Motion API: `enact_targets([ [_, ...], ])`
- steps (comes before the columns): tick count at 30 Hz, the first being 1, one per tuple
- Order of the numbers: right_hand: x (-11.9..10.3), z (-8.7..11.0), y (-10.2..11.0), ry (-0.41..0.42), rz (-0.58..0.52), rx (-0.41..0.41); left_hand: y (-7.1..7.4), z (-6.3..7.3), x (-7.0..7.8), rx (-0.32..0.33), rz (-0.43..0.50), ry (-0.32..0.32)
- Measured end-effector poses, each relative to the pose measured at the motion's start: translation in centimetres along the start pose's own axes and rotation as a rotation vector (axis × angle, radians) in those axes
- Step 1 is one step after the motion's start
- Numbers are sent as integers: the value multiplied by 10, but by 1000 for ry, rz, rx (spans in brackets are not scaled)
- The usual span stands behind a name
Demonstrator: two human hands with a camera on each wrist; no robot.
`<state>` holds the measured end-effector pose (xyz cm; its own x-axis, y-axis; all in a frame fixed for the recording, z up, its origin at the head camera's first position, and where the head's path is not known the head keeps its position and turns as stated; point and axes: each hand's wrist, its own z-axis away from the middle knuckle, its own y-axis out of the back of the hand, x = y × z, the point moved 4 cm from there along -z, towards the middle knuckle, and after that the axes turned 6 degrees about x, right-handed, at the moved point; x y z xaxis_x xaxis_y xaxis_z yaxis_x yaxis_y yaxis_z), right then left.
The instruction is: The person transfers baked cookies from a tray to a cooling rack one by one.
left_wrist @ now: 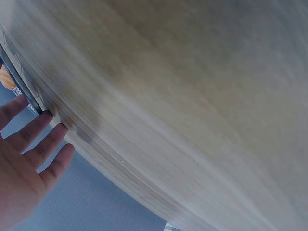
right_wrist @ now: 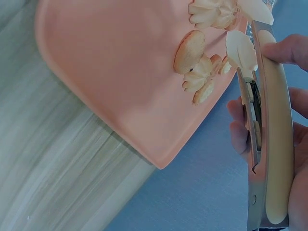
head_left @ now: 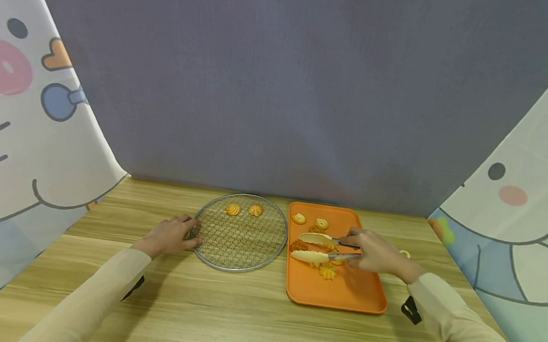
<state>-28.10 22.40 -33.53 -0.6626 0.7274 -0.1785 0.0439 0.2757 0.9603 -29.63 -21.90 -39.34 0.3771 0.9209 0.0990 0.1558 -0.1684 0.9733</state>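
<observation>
My right hand (head_left: 375, 252) grips a pair of tongs (right_wrist: 276, 134) with cream tips and a cream handle. Its two arms stand apart over the orange tray (head_left: 336, 298), above piped cookies (head_left: 328, 272) in several swirl and flower shapes. Nothing shows between the tong tips. At the left rim of a round wire rack (head_left: 240, 248), my left hand (head_left: 169, 236) rests with fingers spread, its fingertips right at the metal edge. Two golden cookies, a swirled one (head_left: 233, 209) and a ridged one (head_left: 255, 209), lie near the rack's far side.
Rack and tray sit side by side on a wooden table (head_left: 225, 316). A grey cloth (head_left: 279, 97) rises behind it, and cartoon-printed panels (head_left: 528, 220) flank both sides. Something pale and curved (head_left: 405, 253) pokes out beside the right wrist.
</observation>
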Motion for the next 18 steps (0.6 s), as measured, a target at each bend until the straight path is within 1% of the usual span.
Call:
enact_targets([
  [4, 0, -2, 0, 2, 3, 2, 1, 1, 0, 21, -5, -4],
  [8, 0, -3, 1, 22, 11, 20, 2, 1, 1, 38, -12, -9],
  [11, 0, -4, 1, 36, 11, 24, 2, 1, 1, 37, -13, -9],
  [18, 0, -5, 1, 38, 10, 11, 4, 1, 4, 20, -5, -9],
])
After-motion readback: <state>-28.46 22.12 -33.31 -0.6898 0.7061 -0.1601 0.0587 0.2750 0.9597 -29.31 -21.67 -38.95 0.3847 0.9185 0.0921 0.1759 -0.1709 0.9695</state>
